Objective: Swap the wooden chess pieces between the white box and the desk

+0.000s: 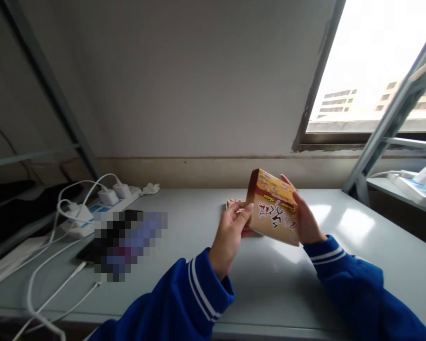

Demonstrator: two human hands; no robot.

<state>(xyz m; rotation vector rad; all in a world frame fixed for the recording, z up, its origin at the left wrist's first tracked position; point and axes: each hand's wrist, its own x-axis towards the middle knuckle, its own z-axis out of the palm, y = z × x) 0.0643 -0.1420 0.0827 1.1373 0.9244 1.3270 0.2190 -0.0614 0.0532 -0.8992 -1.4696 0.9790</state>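
both hands raised above a pale grey table [358, 246], blue sleeves with white stripes at the cuffs; between them a snack box [274, 207], yellow and brown with red script on a pale panel, held clear of the table top and tilted, its top edge leaning left and away; left hand [230, 234] at the box's lower left corner, thumb and fingers curled close and pinching that edge; right hand [305, 215] behind the box's right side, fingers wrapped along its back, palm mostly hidden by the card; a second small packet [233, 202] lies on the table just behind the left hand, only partly seen; far left, a white power strip [104, 204] with chargers plugged in, white cables [42, 265] trailing to the near edge; a blurred dark object beside it, cannot tell what; window [372, 61] upper right, bright, buildings outside; another power strip [417, 187] on the ledge at right.
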